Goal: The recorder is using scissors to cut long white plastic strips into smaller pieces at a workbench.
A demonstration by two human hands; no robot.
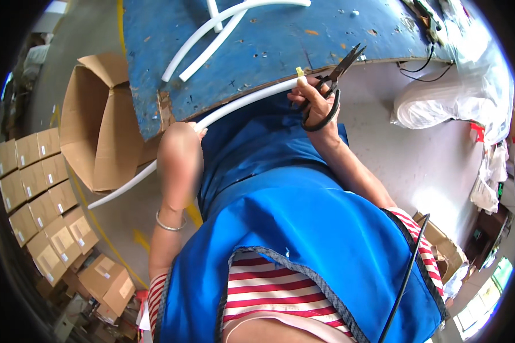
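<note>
A small workshop or packing floor: a worn, scratched blue worktable (280, 46) spans the top of the frame, rows of sealed labelled cartons (37, 194) stack at left, and an open cardboard box (97, 131) stands on bare concrete floor (423, 160).

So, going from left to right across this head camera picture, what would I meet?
Stacked small cardboard boxes → large open cardboard box → left hand gripping a long white tube → right hand holding black scissors → white plastic bags.
</note>
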